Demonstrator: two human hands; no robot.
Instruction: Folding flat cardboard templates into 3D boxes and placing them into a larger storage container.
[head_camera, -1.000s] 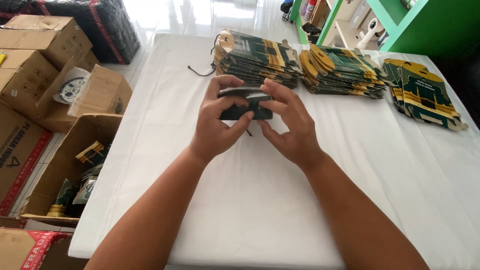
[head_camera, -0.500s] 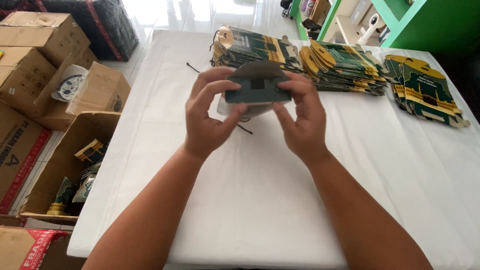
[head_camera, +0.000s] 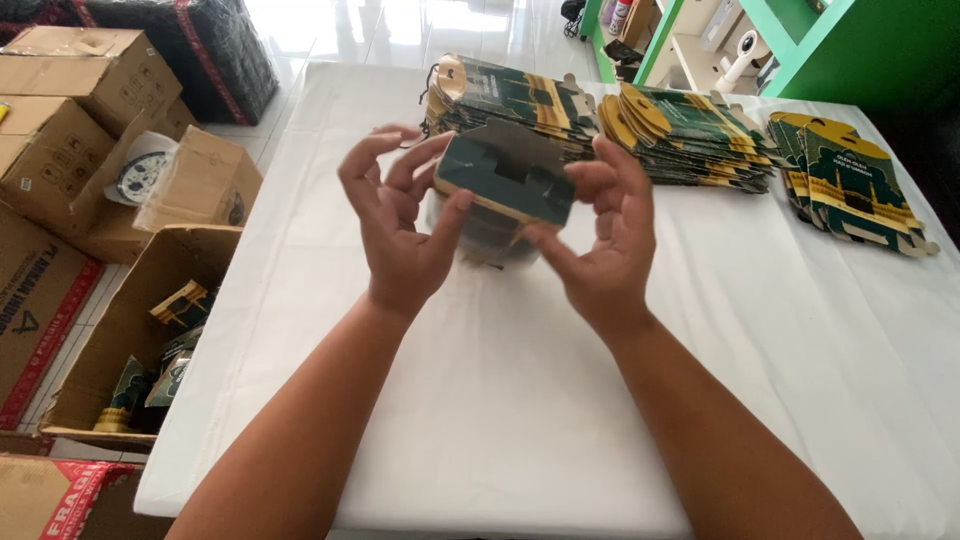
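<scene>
Head view: both hands are raised above the middle of the table (head_camera: 500, 400), which is covered in a white cloth, and between them they hold 1 small dark green carton (head_camera: 505, 180) with tan cardboard edges and a slot cut in its upper flap. The left hand (head_camera: 400, 225) has its thumb pressed against the carton's left lower edge, while its fingers are spread and curled loosely, mostly clear of the carton. The right hand (head_camera: 600, 245) grips the carton's right side, thumb underneath toward the lower edge and fingers bent over the right end. The carton is tilted, its broad green face turned toward the camera, and it hangs clear of the cloth.

Along the far edge of the table lie 3 stacks of flat green-and-gold carton blanks: 1 stack (head_camera: 520, 95) just behind the hands, a second stack (head_camera: 690, 135) to its right, and a third stack (head_camera: 850, 185) near the far right corner.

On the floor off the table's left edge stands an open cardboard box (head_camera: 110, 340) holding several green folded pieces. Beyond it sit more brown boxes (head_camera: 60, 110), and a dark wrapped bundle (head_camera: 210, 50) lies near the far left corner.
</scene>
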